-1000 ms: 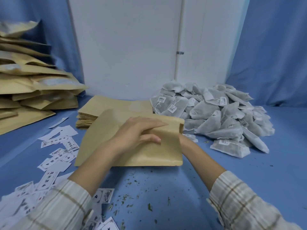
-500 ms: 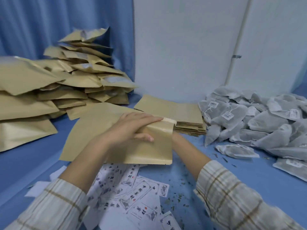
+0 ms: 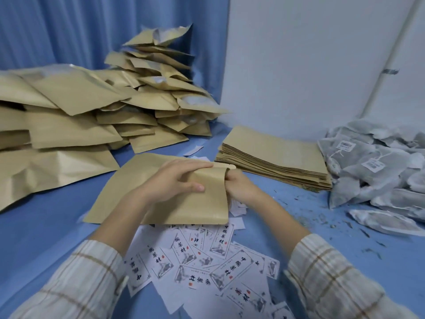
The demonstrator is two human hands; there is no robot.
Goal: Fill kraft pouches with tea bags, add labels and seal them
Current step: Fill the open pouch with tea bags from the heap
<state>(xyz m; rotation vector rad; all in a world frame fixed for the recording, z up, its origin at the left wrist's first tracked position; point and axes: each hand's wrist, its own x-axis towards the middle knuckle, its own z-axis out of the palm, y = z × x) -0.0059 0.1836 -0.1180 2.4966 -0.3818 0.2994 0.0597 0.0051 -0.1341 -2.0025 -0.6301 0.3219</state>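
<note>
A kraft pouch [image 3: 128,194] lies tilted in front of me above the blue table. My left hand [image 3: 174,180] grips its open right end from on top, thumb on the near face. My right hand [image 3: 239,187] is at the pouch mouth with its fingers tucked behind the paper edge; the fingertips are hidden. White printed labels [image 3: 207,261] lie scattered under and in front of the pouch. A pile of white mesh tea bags [image 3: 377,171] sits at the right.
A flat stack of empty kraft pouches [image 3: 276,157] lies behind my right hand. A tall heap of filled pouches [image 3: 92,111] covers the left and back. Loose tea crumbs [image 3: 322,217] dot the blue table. A white wall and blue curtain stand behind.
My view has swung left, bringing the filled pouch heap and the labels into the middle. The pouch in both hands has moved left with it, over the labels.
</note>
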